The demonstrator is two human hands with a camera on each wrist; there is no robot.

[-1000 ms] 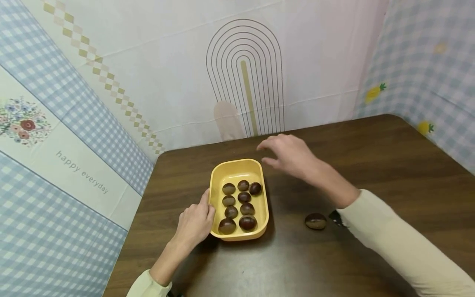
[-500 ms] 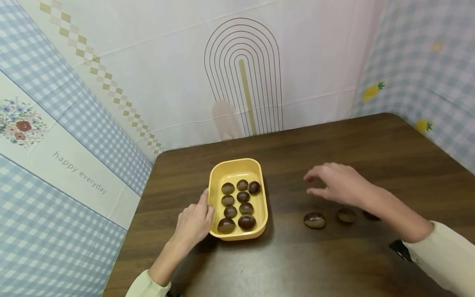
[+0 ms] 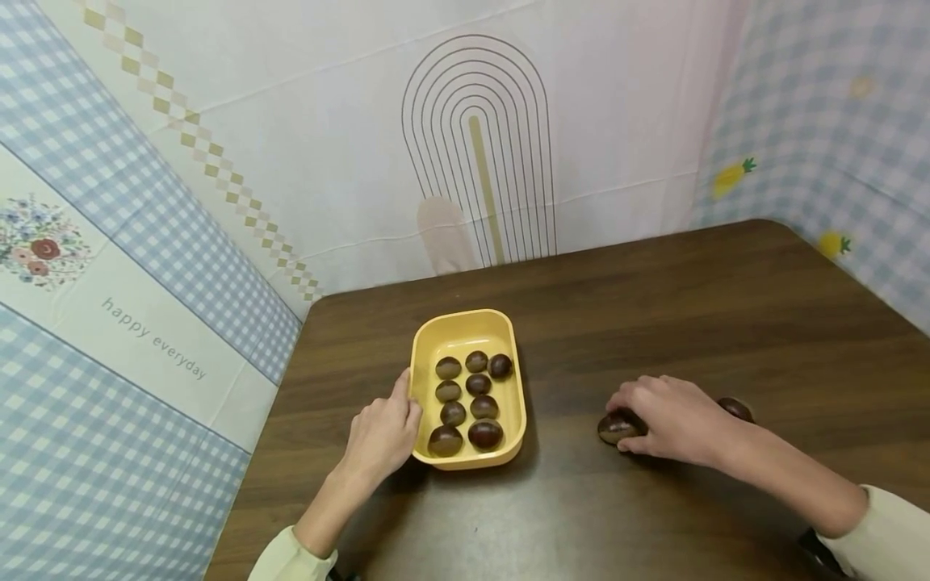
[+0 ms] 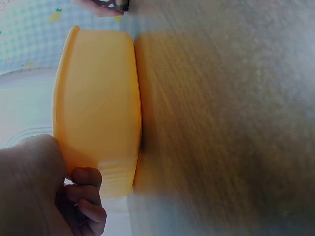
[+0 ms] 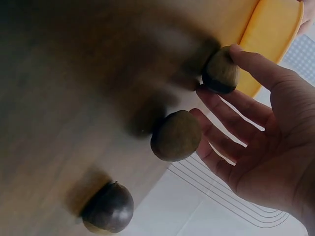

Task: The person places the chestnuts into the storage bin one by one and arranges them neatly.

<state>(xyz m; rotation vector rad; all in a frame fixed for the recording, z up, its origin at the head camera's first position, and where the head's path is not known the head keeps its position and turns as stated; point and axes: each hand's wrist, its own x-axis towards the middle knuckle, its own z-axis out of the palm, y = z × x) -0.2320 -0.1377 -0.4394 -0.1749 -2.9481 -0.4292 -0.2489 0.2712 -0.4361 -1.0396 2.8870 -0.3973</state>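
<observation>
A yellow plastic box (image 3: 517, 403) stands on the table, with several brown chestnuts (image 3: 484, 407) inside in two rough rows. My left hand (image 3: 383, 440) grips its left rim; in the left wrist view, fingers bend against the outer wall. To the right of the box, my right hand (image 3: 679, 420) pinches a chestnut (image 5: 221, 71) between thumb and fingertips, down at the tabletop. A second chestnut (image 5: 175, 136) lies beside the other fingers, hidden under the hand in the head view. Farther right is a third chestnut (image 3: 735, 409), partly behind the wrist.
The dark wooden table (image 3: 581, 516) reaches back to a white printed cloth (image 3: 625, 121) hanging behind it. Blue checked cloth (image 3: 814, 129) hangs along the right side, and more checked cloth (image 3: 94, 420) covers the left.
My right hand has travelled from beside the box's far right corner, rightward and toward me, down onto the nearest loose chestnut, and pinches it. The left hand and box have stayed put.
</observation>
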